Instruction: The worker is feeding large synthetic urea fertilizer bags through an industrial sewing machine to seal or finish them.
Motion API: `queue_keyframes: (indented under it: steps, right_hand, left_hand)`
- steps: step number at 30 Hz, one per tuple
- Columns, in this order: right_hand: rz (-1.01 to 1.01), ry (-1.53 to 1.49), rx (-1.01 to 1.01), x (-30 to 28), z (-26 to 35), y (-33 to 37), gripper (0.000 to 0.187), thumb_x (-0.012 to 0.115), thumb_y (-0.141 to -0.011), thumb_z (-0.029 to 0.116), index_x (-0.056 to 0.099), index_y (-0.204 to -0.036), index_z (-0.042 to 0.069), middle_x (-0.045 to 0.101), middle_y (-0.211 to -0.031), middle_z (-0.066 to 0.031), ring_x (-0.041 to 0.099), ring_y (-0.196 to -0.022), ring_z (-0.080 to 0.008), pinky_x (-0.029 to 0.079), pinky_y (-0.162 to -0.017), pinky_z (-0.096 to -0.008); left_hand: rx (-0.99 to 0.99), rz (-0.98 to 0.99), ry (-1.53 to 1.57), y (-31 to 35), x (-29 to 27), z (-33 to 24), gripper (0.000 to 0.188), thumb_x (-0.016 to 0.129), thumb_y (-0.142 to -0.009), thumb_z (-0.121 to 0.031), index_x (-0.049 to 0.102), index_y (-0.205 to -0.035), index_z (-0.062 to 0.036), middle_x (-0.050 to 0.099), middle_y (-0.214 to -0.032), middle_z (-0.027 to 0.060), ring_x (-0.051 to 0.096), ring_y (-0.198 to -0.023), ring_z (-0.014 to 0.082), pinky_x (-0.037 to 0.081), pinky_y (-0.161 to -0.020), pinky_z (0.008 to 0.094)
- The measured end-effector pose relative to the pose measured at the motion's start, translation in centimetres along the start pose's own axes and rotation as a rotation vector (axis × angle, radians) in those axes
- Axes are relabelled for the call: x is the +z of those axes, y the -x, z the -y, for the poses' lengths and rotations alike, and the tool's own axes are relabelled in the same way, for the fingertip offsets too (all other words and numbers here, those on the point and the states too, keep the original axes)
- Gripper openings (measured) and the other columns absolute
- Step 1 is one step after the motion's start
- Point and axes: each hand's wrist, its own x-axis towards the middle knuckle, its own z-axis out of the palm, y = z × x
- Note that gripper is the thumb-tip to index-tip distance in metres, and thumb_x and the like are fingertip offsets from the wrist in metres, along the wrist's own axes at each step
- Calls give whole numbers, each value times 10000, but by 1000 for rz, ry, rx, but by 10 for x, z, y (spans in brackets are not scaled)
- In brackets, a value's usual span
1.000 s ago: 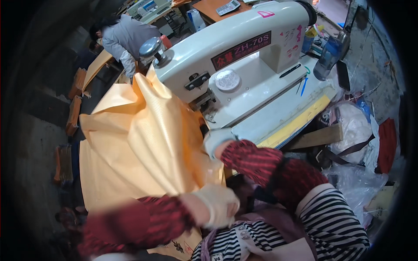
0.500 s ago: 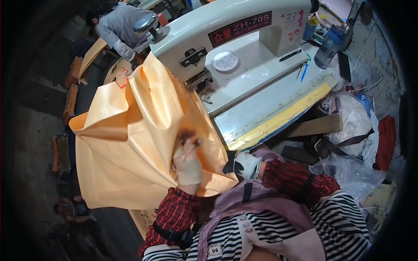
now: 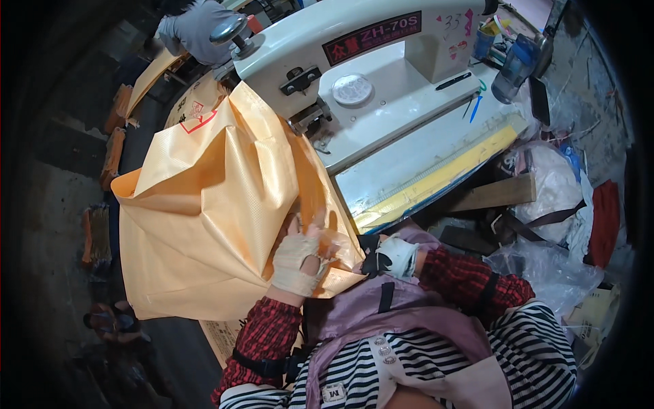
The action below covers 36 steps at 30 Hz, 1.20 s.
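Note:
A big yellow-orange woven plastic sack [image 3: 204, 211] lies bunched in deep folds left of the white sewing machine [image 3: 293, 48], its upper edge close to the needle area. My left hand [image 3: 298, 262], palm wrapped in beige cloth, is at the sack's fold near the lower right. Its fingers are spread and somewhat blurred. In a worn black-and-white glove, my right hand [image 3: 392, 255] is closed at the sack's right corner, beside the yellow-edged table. The black fingertips meet the sack there; the exact grip is partly hidden.
A water bottle [image 3: 516, 68], a dark phone [image 3: 539, 102] and a black pen [image 3: 453, 80] lie on the right of the machine table. Below are a wooden board [image 3: 494, 195] and clear plastic bags [image 3: 545, 273]. A co-worker [image 3: 204, 34] bends at far left.
My left hand has come down a little and its fingers have spread. The sack's upper flap has shifted, showing more red print. My right hand has barely moved. The co-worker has changed posture.

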Motion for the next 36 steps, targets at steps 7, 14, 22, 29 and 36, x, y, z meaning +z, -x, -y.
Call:
queue_keyframes:
  steps: [7,14,22,29,36]
  right_hand:
    - [19,-370,326,-50,53,-4,324,613,-790,264,559,-1075,118,570,-938,-159,559,-877,-300,453,-756,-378]
    - [-191,-282,-149,-2,20,-7,396,597,-837,302,514,-1126,43,596,-920,-88,576,-826,-203,457,-734,-301]
    - [-394,-785,220,-62,32,-29,314,491,-896,75,522,-1201,13,655,-951,-84,602,-895,-113,490,-753,-229]
    - [-111,486,-19,-48,19,-45,254,544,-858,283,647,-908,56,660,-888,-92,639,-820,-253,502,-712,-322]
    - [78,98,462,-58,51,-48,334,492,-839,370,643,-915,82,616,-893,-205,614,-825,-348,490,-719,-425]
  left_hand:
    - [94,-311,-67,-10,2,-10,229,739,-652,-117,554,-748,-23,489,-1141,218,495,-984,378,441,-753,429]
    - [-540,-157,1086,-11,35,-19,158,687,-766,-65,544,-730,-10,545,-675,24,511,-624,92,419,-572,214]
    - [-265,121,999,-2,43,-15,101,577,-858,-79,614,-895,7,553,-718,26,510,-633,124,431,-595,248]
    - [392,246,23,11,3,-36,416,574,-802,-455,610,-792,-41,590,-801,132,570,-768,272,394,-743,389]
    - [582,731,-255,17,4,-53,103,590,-691,-229,667,-690,-161,647,-753,66,607,-745,242,400,-629,382]
